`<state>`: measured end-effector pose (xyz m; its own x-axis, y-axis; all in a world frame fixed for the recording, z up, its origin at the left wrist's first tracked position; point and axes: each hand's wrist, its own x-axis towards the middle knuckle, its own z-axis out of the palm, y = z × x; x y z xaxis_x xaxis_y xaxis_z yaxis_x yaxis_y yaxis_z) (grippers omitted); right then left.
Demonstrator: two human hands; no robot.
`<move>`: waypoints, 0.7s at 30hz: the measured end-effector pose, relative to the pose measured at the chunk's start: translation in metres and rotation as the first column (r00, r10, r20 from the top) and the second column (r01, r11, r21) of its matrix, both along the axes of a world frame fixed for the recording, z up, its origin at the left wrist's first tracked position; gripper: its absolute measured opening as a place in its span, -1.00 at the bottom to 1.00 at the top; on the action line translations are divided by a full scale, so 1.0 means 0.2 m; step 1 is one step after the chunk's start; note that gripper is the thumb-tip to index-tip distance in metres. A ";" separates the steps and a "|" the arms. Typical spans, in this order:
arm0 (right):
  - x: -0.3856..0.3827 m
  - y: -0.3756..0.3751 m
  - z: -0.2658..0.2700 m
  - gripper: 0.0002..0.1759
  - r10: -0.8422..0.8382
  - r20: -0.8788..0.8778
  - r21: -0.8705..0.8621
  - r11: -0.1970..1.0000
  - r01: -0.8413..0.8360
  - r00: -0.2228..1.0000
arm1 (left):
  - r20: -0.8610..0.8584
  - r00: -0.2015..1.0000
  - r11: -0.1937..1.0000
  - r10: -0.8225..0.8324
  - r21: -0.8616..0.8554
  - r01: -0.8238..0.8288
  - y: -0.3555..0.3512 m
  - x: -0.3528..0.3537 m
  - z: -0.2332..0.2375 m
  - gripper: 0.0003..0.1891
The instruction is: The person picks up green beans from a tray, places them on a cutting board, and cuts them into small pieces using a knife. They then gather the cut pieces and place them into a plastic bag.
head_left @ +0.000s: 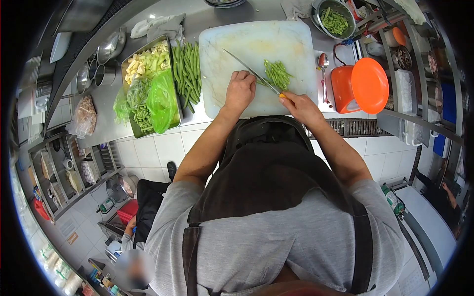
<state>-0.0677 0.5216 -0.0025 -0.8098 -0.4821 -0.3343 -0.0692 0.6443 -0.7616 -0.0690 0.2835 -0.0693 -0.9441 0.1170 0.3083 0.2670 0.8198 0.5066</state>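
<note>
On the white cutting board point(222, 34), my right hand point(301, 106) is closed around the yellow-orange handle of a kitchen knife point(250, 69). Its long blade slants up and left across the board. My left hand point(241, 91) rests left of the blade with its fingers curled down over green beans, of which only a little green shows at the fingertips. A small heap of cut green beans point(277, 74) lies just right of the blade. Whole green beans point(186, 69) are piled along the board's left side.
Left of the beans stands a metal tray point(178, 106) with chopped pale vegetables and green plastic bags point(163, 101). A metal bowl point(351, 30) of cut beans sits at upper right. An orange container point(340, 89) and spoon point(323, 61) are right of the board. Another person sits lower left.
</note>
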 end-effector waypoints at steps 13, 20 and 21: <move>-0.10 -0.19 -0.16 -0.60 0.030 -0.058 -0.003 1.000 -0.030 0.998 | 0.010 0.998 0.997 0.067 0.041 -0.067 -0.06 -0.01 0.04 -0.82; -0.06 -0.12 -0.16 -0.58 0.001 -0.023 -0.010 1.000 -0.002 1.000 | 0.078 0.996 0.999 0.036 0.003 -0.036 -0.09 -0.03 -0.01 -0.86; -0.05 -0.09 -0.14 -0.58 -0.023 -0.019 0.011 1.000 0.023 1.000 | 0.051 0.999 1.000 -0.001 0.026 0.000 -0.07 -0.02 -0.01 -0.88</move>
<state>-0.0775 0.5034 -0.0302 -0.8267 -0.4596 -0.3245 -0.0682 0.6544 -0.7530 -0.0739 0.2696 -0.0721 -0.9585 0.1103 0.2629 0.2410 0.8062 0.5404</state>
